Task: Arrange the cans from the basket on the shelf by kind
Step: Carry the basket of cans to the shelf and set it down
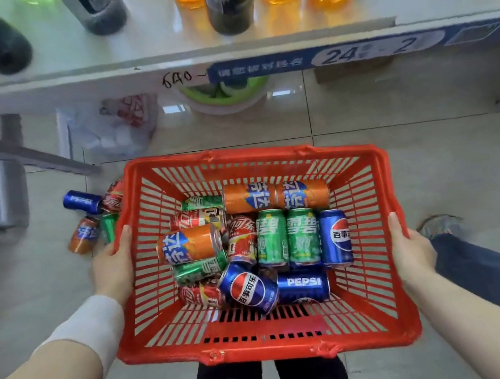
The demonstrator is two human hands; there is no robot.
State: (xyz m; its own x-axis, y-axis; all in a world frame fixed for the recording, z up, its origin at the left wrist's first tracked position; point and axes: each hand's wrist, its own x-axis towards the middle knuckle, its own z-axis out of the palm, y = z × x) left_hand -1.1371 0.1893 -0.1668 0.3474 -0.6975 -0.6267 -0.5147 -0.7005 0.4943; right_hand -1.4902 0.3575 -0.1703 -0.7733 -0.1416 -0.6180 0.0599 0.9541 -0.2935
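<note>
You held the red basket [266, 347] by its two side rims, in front of the shelf [127, 74] and its front edge. Your left grip [114, 268] clasped the left rim with the thumb hooked over the top. Your right grip [410, 249] clasped the right rim likewise; its fingers were hidden outside the wall and seemed to be curled under. The cans [269, 238] lay jumbled on the basket's bottom, orange, green, red and blue. Four loose cans [81, 201] lay on the floor just beside the basket's far-left corner. Dark and orange bottles [225, 1] stood on the shelf.
</note>
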